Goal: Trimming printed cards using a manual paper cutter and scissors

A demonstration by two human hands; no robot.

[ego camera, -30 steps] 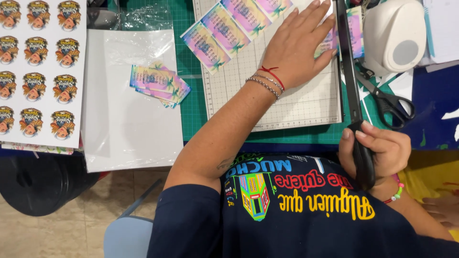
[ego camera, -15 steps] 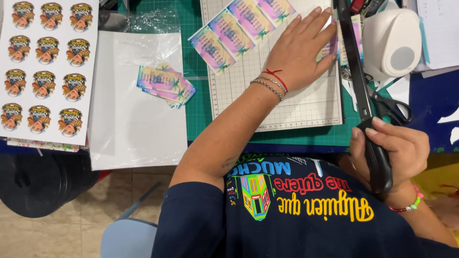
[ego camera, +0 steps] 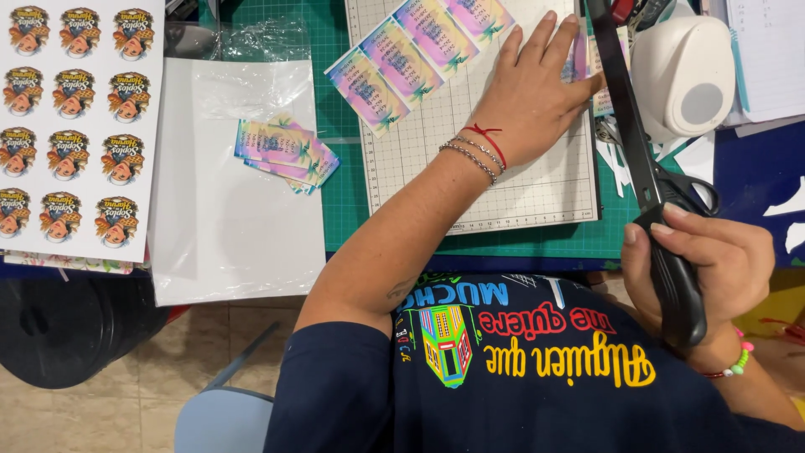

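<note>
Black plastic is filling the right hand (ego camera: pixel 704 268), which is wrapping all its fingers tightly round the grip of the long black cutter arm (ego camera: pixel 641 159) of a gridded white paper trimmer board (ego camera: pixel 511 180); the arm is running up the board's right edge, and the grip is sitting at the near end where leverage looks best. The left hand (ego camera: pixel 528 92) is lying flat and spread, fingers nearly straight and gripping nothing, pressing a printed strip of pastel rectangular cards (ego camera: pixel 419 46) against the board, apparently so that the sheet is not sliding while the blade edge is beside the fingertips. Whether a card edge is already lying under the blade I cannot tell, since the hand and arm are covering that spot.

A small loose pile of pastel cut cards (ego camera: pixel 285 153) is resting to the left on a clear plastic sleeve over white paper (ego camera: pixel 235 218), well apart from the blade. Further left, a white sheet of round colourful stickers (ego camera: pixel 71 126) is lying flat. A white rounded paper punch (ego camera: pixel 683 71) is standing just right of the cutter arm, with black-handled scissors (ego camera: pixel 696 189) near it. Everything is sitting on a green cutting mat (ego camera: pixel 348 201) over a dark blue table; beige floor tiles and a pale chair edge are showing below.
</note>
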